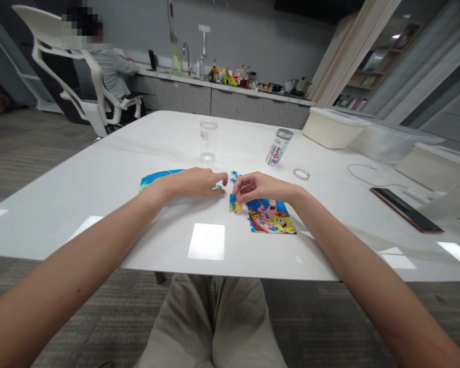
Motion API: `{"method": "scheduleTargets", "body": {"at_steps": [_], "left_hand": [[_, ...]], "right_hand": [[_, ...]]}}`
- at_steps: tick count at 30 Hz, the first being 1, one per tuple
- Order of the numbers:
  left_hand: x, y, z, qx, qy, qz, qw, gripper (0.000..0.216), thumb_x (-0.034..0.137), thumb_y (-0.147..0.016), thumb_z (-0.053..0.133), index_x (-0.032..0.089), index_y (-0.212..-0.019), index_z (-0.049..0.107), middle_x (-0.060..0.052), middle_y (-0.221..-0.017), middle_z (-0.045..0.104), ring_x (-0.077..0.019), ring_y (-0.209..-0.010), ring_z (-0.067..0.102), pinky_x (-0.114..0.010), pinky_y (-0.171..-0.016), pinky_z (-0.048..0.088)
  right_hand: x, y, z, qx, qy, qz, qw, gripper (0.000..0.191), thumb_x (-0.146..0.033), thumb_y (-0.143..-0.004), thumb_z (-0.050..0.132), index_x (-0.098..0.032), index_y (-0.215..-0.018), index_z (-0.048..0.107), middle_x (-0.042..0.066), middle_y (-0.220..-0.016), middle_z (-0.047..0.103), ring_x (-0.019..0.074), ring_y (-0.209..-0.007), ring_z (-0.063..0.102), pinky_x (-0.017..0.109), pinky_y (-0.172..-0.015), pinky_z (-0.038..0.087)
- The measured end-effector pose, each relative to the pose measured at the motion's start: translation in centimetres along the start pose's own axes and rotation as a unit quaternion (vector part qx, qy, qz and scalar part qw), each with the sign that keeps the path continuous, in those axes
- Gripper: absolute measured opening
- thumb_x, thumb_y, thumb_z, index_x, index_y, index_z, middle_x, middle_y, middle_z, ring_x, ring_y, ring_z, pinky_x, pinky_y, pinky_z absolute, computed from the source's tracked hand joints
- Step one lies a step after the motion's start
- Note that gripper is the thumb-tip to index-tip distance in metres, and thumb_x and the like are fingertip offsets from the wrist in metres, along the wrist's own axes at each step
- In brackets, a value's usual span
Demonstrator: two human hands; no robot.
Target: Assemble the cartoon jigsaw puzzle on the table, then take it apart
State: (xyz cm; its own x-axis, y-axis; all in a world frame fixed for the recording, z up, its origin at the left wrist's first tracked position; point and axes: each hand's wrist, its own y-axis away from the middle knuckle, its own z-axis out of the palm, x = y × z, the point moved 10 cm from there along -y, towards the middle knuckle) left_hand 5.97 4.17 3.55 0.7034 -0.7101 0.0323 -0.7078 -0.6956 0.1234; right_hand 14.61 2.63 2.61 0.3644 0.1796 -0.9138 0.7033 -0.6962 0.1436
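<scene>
My right hand (256, 187) is closed in a pinch on a small blue-and-yellow jigsaw piece (232, 203) at the left of the partly joined jigsaw puzzle (272, 217), which shows pink and yellow cartoon figures. My left hand (204, 182) is low over the table, its thumb and index finger apart. By its thumb shows a bit of another puzzle piece (217, 187). Several loose jigsaw pieces (233, 176) lie between the hands, at the back. A blue printed sheet (159, 177) lies partly hidden under my left hand and wrist.
On the white table (138, 153) stand a clear open jar (208, 142) and a printed canister (278, 148) with a grey lid. A ring-shaped lid (301, 174), a phone (406, 209), a cable and storage boxes (333, 129) are at right. A seated person (113, 69) is at back left.
</scene>
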Motion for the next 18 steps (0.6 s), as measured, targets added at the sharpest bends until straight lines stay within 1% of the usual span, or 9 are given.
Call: {"method": "scheduleTargets", "body": {"at_steps": [5,9,11,13,16,18], "left_hand": [[1.2,-0.2,0.0,0.01,0.021,0.043,0.999,0.031,0.035,-0.09,0.043,0.023,-0.107,0.067,-0.006,-0.079,0.07,-0.0176,-0.065,0.061,-0.027,-0.061,0.036],[1.7,0.2,-0.5,0.028,0.048,0.078,0.995,0.03,0.035,-0.088,0.048,0.022,-0.102,0.071,-0.004,-0.073,0.067,-0.0146,-0.06,0.055,-0.027,-0.061,0.035],[2.3,0.6,-1.0,0.023,0.079,0.112,0.99,0.028,0.036,-0.085,0.054,0.022,-0.098,0.074,-0.001,-0.066,0.062,-0.0124,-0.057,0.05,-0.027,-0.061,0.034],[3.2,1.2,-1.3,0.004,0.108,0.142,0.984,0.026,0.036,-0.082,0.06,0.023,-0.097,0.076,0.003,-0.057,0.052,-0.0104,-0.052,0.041,-0.026,-0.058,0.031],[4.4,1.7,-1.5,-0.023,0.134,0.169,0.976,0.029,0.036,-0.08,0.065,0.026,-0.105,0.076,0.006,-0.051,0.039,-0.0092,-0.048,0.029,-0.026,-0.055,0.027],[5.2,1.9,-1.4,-0.039,0.145,0.187,0.971,0.032,0.037,-0.08,0.066,0.027,-0.109,0.075,0.007,-0.051,0.036,-0.009,-0.048,0.026,-0.026,-0.054,0.026]], "right_hand": [[-0.9,0.1,1.4,-0.032,0.059,-0.011,0.998,0.016,-0.021,-0.075,0.069,-0.019,-0.091,0.065,0.002,-0.084,0.069,0.0153,-0.081,0.066,0.029,-0.076,0.05],[-1.1,0.0,1.2,-0.027,0.104,-0.024,0.994,0.015,-0.022,-0.076,0.067,-0.018,-0.091,0.066,0.002,-0.084,0.069,0.0146,-0.078,0.064,0.027,-0.071,0.048],[-1.4,0.1,0.7,-0.007,0.131,-0.03,0.991,0.014,-0.022,-0.077,0.065,-0.018,-0.091,0.067,0.002,-0.083,0.069,0.0142,-0.076,0.062,0.026,-0.068,0.046],[-1.7,0.2,0.0,0.017,0.168,-0.038,0.985,0.015,-0.022,-0.078,0.062,-0.018,-0.09,0.069,0.003,-0.084,0.069,0.014,-0.075,0.06,0.026,-0.067,0.045],[-2.4,0.4,-0.4,0.036,0.238,-0.058,0.969,0.018,-0.02,-0.078,0.059,-0.02,-0.088,0.074,0.003,-0.087,0.07,0.0141,-0.076,0.059,0.026,-0.069,0.044],[-2.5,0.5,-0.2,0.03,0.271,-0.065,0.96,0.02,-0.02,-0.078,0.059,-0.021,-0.087,0.077,0.003,-0.087,0.071,0.0138,-0.075,0.059,0.026,-0.069,0.043]]}}
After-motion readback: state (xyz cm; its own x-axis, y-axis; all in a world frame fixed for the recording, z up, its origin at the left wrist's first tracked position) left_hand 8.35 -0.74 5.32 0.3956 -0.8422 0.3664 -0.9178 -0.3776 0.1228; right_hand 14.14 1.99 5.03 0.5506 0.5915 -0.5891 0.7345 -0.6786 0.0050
